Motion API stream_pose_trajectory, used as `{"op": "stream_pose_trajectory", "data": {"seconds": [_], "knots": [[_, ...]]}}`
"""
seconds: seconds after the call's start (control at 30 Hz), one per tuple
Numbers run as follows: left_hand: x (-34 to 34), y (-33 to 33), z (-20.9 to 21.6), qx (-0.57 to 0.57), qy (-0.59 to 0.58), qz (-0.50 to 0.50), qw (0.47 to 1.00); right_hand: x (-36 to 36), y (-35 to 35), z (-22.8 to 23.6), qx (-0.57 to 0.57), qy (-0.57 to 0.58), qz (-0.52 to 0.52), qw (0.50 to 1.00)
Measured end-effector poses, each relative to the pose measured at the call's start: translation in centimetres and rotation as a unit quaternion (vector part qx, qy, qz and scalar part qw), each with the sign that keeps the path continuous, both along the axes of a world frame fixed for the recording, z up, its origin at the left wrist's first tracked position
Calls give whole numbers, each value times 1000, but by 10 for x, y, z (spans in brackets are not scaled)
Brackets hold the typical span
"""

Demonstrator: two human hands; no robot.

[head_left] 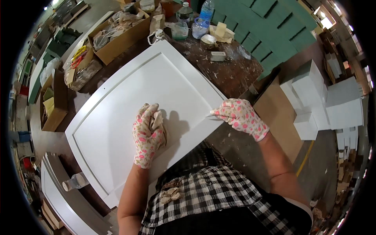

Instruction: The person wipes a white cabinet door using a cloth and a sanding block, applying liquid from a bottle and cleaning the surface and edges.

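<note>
A large white panel (pixel 113 113) with a raised border and one curved side lies tilted across the table in front of me. My left hand (pixel 148 135), in a floral glove, is closed on a beige cloth (pixel 164 135) and rests on the panel's recessed face. At the panel's right corner, my right hand (pixel 241 117) wears a matching glove. Its fingers are pinched together over the border, beside a small pale flap. What lies between those fingertips is hidden.
The dark table (pixel 235 74) carries a cardboard box (pixel 121 43) of plastic bags, bottles (pixel 206 9) and a small pale block (pixel 218 56). A clear bottle (pixel 76 181) lies by the panel's lower left. Green panels (pixel 270 31) stand behind; white boxes (pixel 309 86) stand right.
</note>
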State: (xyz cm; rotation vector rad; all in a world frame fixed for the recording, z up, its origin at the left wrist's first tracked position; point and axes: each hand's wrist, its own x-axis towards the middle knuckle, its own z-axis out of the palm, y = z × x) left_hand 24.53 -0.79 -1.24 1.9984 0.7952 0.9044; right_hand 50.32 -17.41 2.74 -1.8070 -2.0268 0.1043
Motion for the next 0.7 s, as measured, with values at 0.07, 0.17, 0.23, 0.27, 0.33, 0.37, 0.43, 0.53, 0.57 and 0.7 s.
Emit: {"op": "stream_pose_trajectory", "data": {"seconds": [0.07, 0.17, 0.23, 0.27, 0.33, 0.37, 0.43, 0.53, 0.57, 0.7], "knots": [[-1, 2, 4, 46, 21, -11, 999, 21, 12, 2, -30, -24, 32, 999], [-1, 3, 3, 35, 16, -18, 999, 38, 41, 6, -82, -49, 64, 993], [-7, 3, 0, 4, 10, -31, 999, 46, 66, 8, -123, -63, 77, 987], [-9, 3, -2, 10, 8, -29, 999, 52, 81, 4, -108, -50, 100, 988], [-10, 3, -4, 24, 3, -28, 999, 65, 113, -3, -77, -22, 144, 986], [-10, 4, -2, 45, 27, -21, 998, 70, 132, -6, -91, -5, 144, 985], [-10, 4, -2, 33, 24, -21, 999, 78, 171, -15, -86, 23, 153, 984], [-9, 2, 4, 21, 51, -11, 998, 92, 227, -25, -55, 14, 155, 986], [-8, 1, 6, 14, 51, -15, 998, 98, 245, -30, -30, 0, 150, 988], [-7, 1, 8, 14, 50, -15, 999, 98, 286, -35, 49, -45, 147, 987]]}}
